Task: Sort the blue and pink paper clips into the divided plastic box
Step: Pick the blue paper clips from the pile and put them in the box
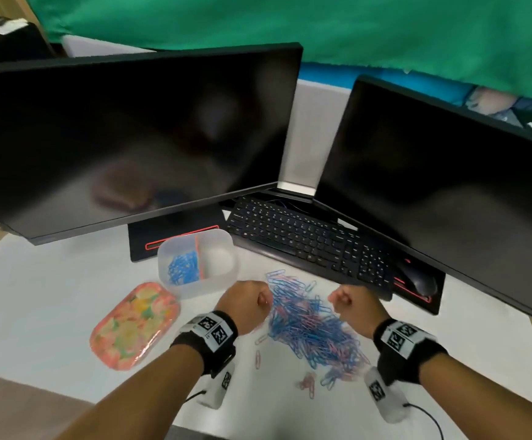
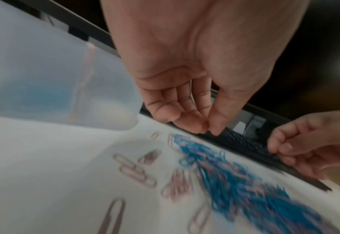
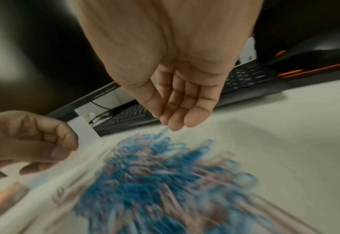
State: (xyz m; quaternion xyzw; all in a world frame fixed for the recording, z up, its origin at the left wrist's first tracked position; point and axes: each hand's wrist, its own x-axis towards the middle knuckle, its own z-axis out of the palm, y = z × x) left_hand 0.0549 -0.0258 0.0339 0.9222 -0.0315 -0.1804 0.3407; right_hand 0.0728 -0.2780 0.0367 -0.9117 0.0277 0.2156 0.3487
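The clear divided plastic box (image 1: pixel 226 274) stands left of the keyboard; several blue clips (image 1: pixel 182 268) lie in its left compartment, and the right compartment looks bare. A mixed pile of blue and pink paper clips (image 1: pixel 309 325) lies on the white desk. My left hand (image 1: pixel 263 300) hovers at the pile's upper left. Its fingers are curled and thumb and fingertips meet (image 2: pixel 208 130), with no clip visible between them. My right hand (image 1: pixel 341 301) hovers at the pile's upper right with fingers relaxed and pointing down (image 3: pixel 165 121), holding nothing I can see. Both wrist views are blurred.
A floral lid (image 1: pixel 134 325) lies left of my left forearm. A black keyboard (image 1: pixel 306 239) runs behind the pile, with a mouse (image 1: pixel 417 277) at its right end. Two dark monitors (image 1: pixel 131 138) overhang the back of the desk. A few loose pink clips (image 1: pixel 307 382) lie near the front edge.
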